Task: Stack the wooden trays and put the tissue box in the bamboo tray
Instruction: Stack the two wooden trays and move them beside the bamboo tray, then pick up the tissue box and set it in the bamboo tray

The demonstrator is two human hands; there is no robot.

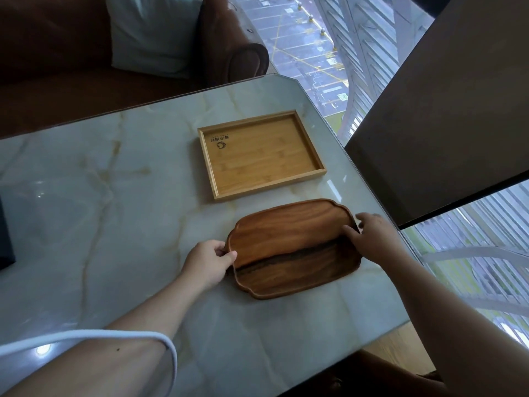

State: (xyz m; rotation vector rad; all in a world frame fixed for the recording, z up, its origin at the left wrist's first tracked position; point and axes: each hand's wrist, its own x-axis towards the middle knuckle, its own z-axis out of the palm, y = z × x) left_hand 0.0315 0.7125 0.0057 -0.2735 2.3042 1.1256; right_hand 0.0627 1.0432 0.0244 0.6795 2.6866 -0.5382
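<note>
A dark wooden tray (289,253) with a scalloped outline lies on the marble table near the right edge. It looks like two nested trays, the upper one tilted up at its near edge. My left hand (210,262) grips its left end, thumb over the rim. My right hand (372,233) holds its right end, fingers on the rim. Just beyond it sits a light rectangular bamboo tray (313,174) with a dark logo printed inside and nothing in it. No tissue box can be seen.
The marble table (100,196) stretches left. A black object (5,242) pokes in at the left edge. A brown sofa with a pale cushion (151,32) stands behind. A dark panel (443,124) and a window border the table's right side.
</note>
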